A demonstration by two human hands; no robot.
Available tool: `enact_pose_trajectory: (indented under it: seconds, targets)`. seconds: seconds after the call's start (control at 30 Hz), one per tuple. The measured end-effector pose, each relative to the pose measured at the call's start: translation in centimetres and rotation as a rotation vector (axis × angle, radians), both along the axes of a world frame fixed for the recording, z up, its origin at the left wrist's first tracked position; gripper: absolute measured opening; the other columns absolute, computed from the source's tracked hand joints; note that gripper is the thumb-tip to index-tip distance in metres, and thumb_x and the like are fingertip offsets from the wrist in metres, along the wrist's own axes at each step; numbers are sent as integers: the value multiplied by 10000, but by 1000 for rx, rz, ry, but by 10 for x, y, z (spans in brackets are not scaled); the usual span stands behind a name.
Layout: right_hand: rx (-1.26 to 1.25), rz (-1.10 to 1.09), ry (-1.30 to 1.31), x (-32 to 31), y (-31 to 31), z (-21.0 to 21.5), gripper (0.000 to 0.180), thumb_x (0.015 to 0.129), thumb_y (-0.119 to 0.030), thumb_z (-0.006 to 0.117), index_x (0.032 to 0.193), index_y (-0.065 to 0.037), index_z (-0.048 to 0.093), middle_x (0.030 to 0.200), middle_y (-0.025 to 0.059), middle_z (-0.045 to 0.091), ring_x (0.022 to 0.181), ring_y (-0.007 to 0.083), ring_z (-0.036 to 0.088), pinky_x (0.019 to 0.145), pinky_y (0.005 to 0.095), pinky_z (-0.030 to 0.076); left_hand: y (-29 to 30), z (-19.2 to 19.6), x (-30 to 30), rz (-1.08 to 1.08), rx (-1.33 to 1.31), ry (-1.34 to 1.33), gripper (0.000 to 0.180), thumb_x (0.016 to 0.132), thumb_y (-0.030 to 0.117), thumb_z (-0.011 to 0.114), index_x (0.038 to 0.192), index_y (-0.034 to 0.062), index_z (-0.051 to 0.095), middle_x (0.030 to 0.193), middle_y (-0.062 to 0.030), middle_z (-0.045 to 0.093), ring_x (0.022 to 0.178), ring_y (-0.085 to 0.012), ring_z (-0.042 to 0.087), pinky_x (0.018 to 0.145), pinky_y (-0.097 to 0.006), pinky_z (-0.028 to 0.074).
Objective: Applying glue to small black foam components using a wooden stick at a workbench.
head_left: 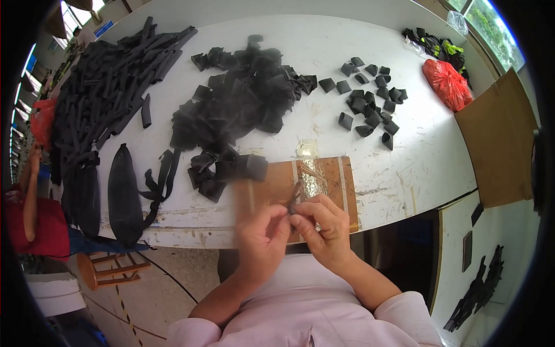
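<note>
My left hand (pixel 261 231) and my right hand (pixel 321 224) meet at the table's near edge, fingertips pinched together on a small black strip piece (pixel 292 198). The left hand is blurred by motion. Under them lies a brown board (pixel 341 179) with shiny tape strips on it. Just beyond the board sits a heap of black fabric pieces (pixel 237 104). A group of folded black loops (pixel 370 98) lies spread out to the right of the heap.
A big stack of long black strips (pixel 104 87) fills the white table's (pixel 404 156) left side, with black pouches (pixel 124 194) near the edge. A red bag (pixel 446 84) and cardboard sheet (pixel 497 139) sit right. A wooden stool (pixel 110 269) and a person in red (pixel 32 214) are left.
</note>
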State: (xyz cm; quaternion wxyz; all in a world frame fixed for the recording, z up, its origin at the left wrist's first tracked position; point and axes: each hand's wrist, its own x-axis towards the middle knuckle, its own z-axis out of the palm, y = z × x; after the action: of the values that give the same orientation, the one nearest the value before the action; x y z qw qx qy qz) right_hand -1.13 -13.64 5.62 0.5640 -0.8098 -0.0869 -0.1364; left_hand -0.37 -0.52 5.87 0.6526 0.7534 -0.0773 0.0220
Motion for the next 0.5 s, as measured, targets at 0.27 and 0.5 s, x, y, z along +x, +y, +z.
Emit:
enact_pose_trajectory:
  seconds: [0.27,0.5]
  targets:
    - [-30,-115,70,9,3,-8,106,724,11,592,826,-6,568,713,74,516,562,211,500,515,335,413,5,2,10,52,-515,335,156,765,-45,565,910,11,552,753,-22,573,493,-70,478,430,-197,377]
    - [1314,286,875,4,-9,6,57,791,-82,618,805,-29,600,740,-14,536,565,48,377,474,174,311,-4,0,4,27,-355,253,212,722,-72,527,921,-1,528,757,-35,553,474,-6,403,377,-162,289]
